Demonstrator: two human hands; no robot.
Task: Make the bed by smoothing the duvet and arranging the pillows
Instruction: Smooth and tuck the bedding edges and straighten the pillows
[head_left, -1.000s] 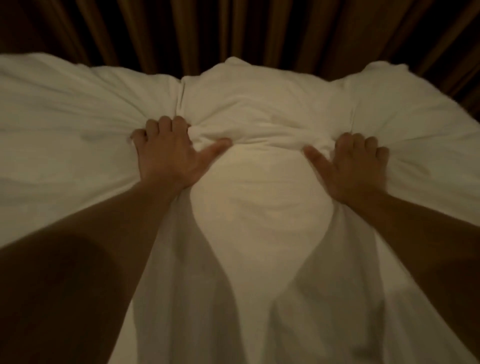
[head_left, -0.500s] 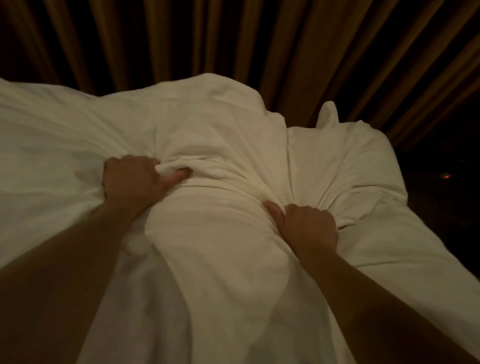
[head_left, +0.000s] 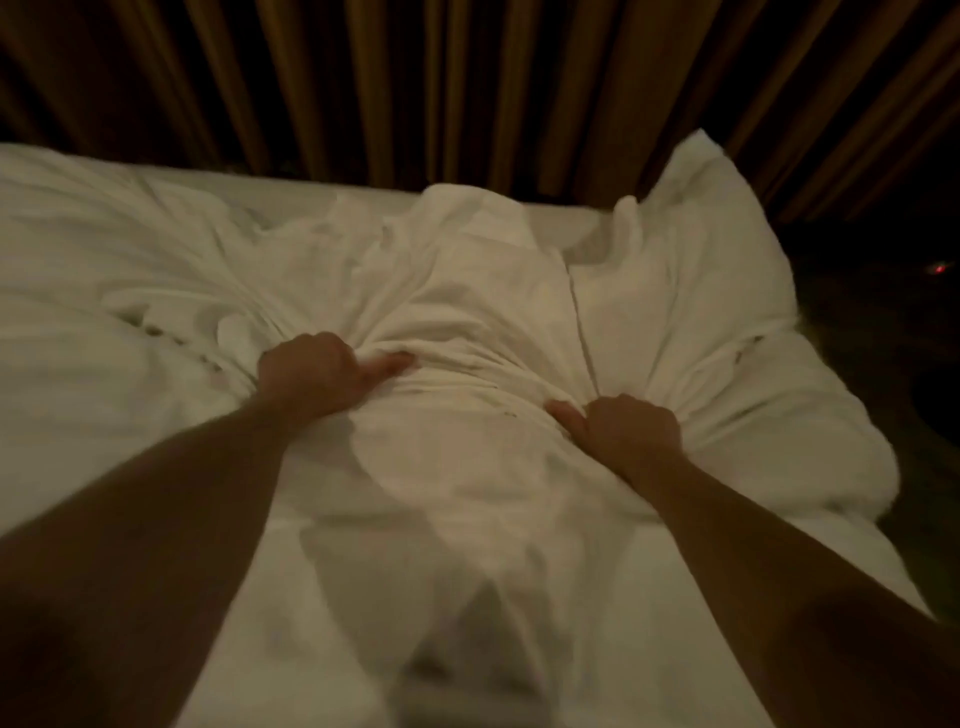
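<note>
Both fists clamped on the duvet (head_left: 467, 332), left hand (head_left: 317, 371) slightly farther out than your right hand (head_left: 631, 434), its bunched bulk lying beyond your knuckles toward the curtain (head_left: 467, 78), pillow (head_left: 717, 244) off right.

White duvet (head_left: 467, 322), heavily rumpled, bunched into tight folds across the middle of the bed. Creases radiate outward from two gathered spots. White pillow (head_left: 717, 249) at the far right corner, tilted, partly against the duvet's raised folds.
</note>
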